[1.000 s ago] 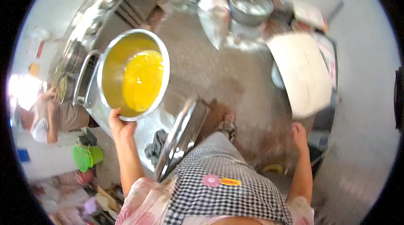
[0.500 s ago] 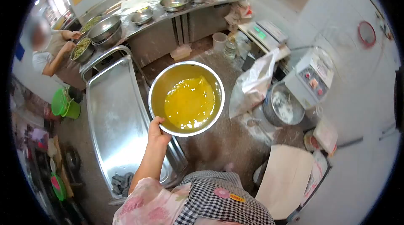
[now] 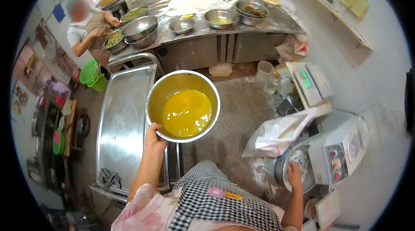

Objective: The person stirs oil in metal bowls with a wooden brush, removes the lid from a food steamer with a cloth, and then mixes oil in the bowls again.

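Running across the far side: steel counter (image 3: 283, 23), white floury stuff (image 3: 194, 3) spread over its middle. Next down, steel trolley (image 3: 125, 101) on the left, between the wearer and the counter's left end. Co-worker (image 3: 95, 45) standing past it, at that same end, hands near bowls of green filling (image 3: 114, 48). Mixer (image 3: 333, 162) on the right against the wall; white sack (image 3: 274, 136) slumped just beside it, on the counter side. Checked apron (image 3: 220, 211) on the wearer, bottom centre. Main item: steel bowl (image 3: 152, 105), yellow liquid (image 3: 186, 114) pooled in the bottom, held out ahead of the apron, well apart from the counter. In view it overlaps the trolley's right edge; it's in the left hand, not set down. Mixer bowl (image 3: 281, 168) sits at the mixer's near side, white powder showing inside. Green bucket (image 3: 88, 73) on the floor beside the co-worker. Scale (image 3: 317, 86) beyond the sack, green digits lit, too small to read. Left hand (image 3: 154, 139): clamped on the steel bowl's near-left rim, thumb on the edge, other fingers hidden beneath. Right hand (image 3: 295, 175): over the mixer bowl's opening in view, fingers look curled; can't tell if they're gripping or touching anything. Grey cloth (image 3: 109, 178) crumpled on the trolley's near end. Smallest: pink flower patch (image 3: 216, 192) on the apron.
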`<move>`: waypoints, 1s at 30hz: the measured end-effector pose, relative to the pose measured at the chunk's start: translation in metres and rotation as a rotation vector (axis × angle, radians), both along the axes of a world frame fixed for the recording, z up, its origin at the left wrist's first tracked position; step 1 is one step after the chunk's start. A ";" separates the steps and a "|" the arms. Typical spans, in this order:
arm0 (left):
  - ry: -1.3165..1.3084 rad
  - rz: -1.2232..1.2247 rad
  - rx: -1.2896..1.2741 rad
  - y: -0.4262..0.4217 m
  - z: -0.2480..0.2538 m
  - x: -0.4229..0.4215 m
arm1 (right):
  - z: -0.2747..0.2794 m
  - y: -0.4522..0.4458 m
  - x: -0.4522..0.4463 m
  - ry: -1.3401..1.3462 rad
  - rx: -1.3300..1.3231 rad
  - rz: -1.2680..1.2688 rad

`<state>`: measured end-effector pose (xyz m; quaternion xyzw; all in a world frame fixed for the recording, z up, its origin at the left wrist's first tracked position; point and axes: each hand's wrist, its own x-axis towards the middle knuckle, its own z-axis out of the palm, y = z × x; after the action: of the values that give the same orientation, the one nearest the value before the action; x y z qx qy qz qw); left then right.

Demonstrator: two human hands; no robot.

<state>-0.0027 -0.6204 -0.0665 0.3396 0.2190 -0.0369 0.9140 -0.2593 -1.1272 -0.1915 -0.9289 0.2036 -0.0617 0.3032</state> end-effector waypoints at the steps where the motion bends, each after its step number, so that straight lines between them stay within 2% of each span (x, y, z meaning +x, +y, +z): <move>1: 0.014 0.033 0.035 0.003 -0.005 0.006 | 0.016 -0.006 0.041 -0.059 -0.048 0.069; 4: 0.038 0.074 0.195 0.001 -0.011 0.041 | 0.030 0.009 0.139 -0.149 0.177 0.116; 5: 0.050 0.068 0.287 0.002 -0.013 0.050 | 0.024 0.022 0.157 -0.102 0.188 0.160; 7: 0.070 0.135 0.201 -0.016 0.005 0.076 | 0.027 0.031 0.197 -0.006 0.180 0.246; 8: 0.115 0.105 0.220 -0.025 0.018 0.092 | -0.010 0.027 0.208 -0.030 0.149 0.296; 10: 0.004 0.043 0.296 -0.021 0.004 0.119 | -0.005 0.037 0.236 0.161 0.223 0.328; 13: 0.126 0.189 0.203 -0.031 0.006 0.157 | -0.014 0.032 0.286 0.157 0.376 0.329; 15: 0.113 0.187 0.239 -0.041 0.015 0.178 | -0.003 0.014 0.335 0.213 0.276 0.343; 16: 0.163 0.176 0.140 -0.038 0.003 0.194 | 0.006 0.006 0.357 0.241 0.230 0.327; 18: 0.186 0.139 0.281 -0.034 -0.016 0.215 | 0.029 -0.009 0.409 0.122 0.189 0.357; 20: 0.142 0.173 0.248 -0.059 0.007 0.238 | 0.068 -0.012 0.461 0.019 0.179 0.344; 21: 0.120 0.185 0.301 -0.067 0.015 0.248 | 0.070 -0.024 0.490 -0.035 0.125 0.361; 24: 0.114 0.216 0.342 -0.077 0.001 0.280 | 0.090 -0.060 0.578 -0.036 -0.016 0.354; 28: 0.130 0.308 0.324 -0.097 -0.018 0.313 | 0.114 -0.104 0.703 -0.313 0.026 0.449; 30: 0.165 0.366 0.298 -0.113 -0.017 0.328 | 0.136 -0.114 0.756 -0.340 -0.111 0.435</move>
<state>0.3254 -0.7330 -0.0833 0.4211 0.3539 0.1343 0.8243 0.4967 -1.2413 -0.0550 -0.9422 -0.0582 -0.1613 0.2879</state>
